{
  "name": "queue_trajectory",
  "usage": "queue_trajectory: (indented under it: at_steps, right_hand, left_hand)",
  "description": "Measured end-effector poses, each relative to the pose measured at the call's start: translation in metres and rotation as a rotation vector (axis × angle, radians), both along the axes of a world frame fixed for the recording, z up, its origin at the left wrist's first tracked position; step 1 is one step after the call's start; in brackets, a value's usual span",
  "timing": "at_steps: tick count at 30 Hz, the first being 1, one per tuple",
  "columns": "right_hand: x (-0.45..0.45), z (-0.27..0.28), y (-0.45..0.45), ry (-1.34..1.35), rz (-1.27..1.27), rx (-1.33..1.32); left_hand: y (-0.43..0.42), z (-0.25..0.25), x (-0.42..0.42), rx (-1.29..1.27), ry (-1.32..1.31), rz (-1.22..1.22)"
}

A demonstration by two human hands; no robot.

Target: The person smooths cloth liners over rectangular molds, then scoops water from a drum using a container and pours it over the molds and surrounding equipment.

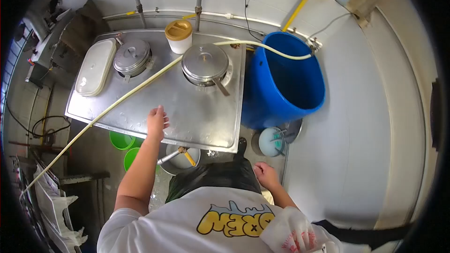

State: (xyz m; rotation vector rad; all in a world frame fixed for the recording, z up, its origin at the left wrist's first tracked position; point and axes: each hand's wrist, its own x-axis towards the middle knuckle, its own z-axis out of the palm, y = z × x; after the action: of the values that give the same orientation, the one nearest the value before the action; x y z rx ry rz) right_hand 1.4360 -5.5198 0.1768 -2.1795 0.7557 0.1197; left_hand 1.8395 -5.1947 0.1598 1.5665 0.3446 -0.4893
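The left hand (158,121) is over the metal table (154,89), its fingers bent and slightly apart. The right hand (266,174) has fingers curled together, near the dark apron (215,175).

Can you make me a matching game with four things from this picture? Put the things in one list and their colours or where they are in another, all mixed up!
Things:
1. Barrel
2. Buckets
3. Hose
4. Tub

Clues:
A. Slants across the metal counter
B. White, with a brown lid
C. Big, blue and open at the top
D. Bright green, low down by the counter's front edge

Right pairs: 1-C, 2-D, 3-A, 4-B
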Motion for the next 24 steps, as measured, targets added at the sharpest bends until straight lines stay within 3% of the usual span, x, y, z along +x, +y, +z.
queue_trajectory:
  at_steps: [4,5,6,8,9,12,14,16,18,21,22,23,24]
  right_hand:
    - [0.095,-0.013,-0.074,-0.103,0.215,0.094]
    - [0.12,-0.027,-0.097,-0.107,0.243,0.108]
    - [0.148,-0.045,-0.122,-0.087,0.28,0.157]
    - [0.195,-0.05,-0.167,-0.1,0.362,0.186]
    - [0.219,-0.045,-0.19,-0.092,0.398,0.205]
    - [0.266,-0.029,-0.247,-0.114,0.362,0.223]
    - [0.294,-0.018,-0.272,-0.061,0.288,0.33]
    - [0.321,-0.015,-0.286,-0.066,0.358,0.339]
    - [0.353,-0.018,-0.29,-0.085,0.417,0.337]
    - [0.422,-0.009,-0.268,-0.34,0.691,0.152]
    - [0.45,0.005,-0.255,-0.282,0.743,0.128]
    - [0.482,0.016,-0.242,-0.224,0.795,0.101]
    - [0.516,0.013,-0.229,-0.294,0.834,0.034]
  left_hand:
    - [-0.14,0.014,0.011,-0.224,0.207,0.2]
    - [-0.189,0.027,0.013,-0.39,0.305,0.202]
    - [-0.237,0.006,0.029,-0.64,0.398,0.111]
    - [-0.335,-0.002,0.045,-0.55,0.442,0.141]
    - [-0.375,0.039,0.036,-0.689,0.479,0.375]
    - [-0.388,0.031,0.042,-0.586,0.479,0.429]
    - [-0.348,0.023,0.037,-0.624,0.492,0.243]
    - [-0.301,0.042,0.035,-0.401,0.521,0.067]
    - [-0.279,0.057,0.04,-0.264,0.52,0.04]
    - [-0.285,0.057,0.037,0.043,0.38,-0.014]
    - [-0.275,0.008,0.041,0.442,0.132,-0.306]
    - [-0.29,0.044,0.035,0.766,0.027,-0.349]
    - [-0.301,0.042,0.027,0.931,-0.043,-0.327]
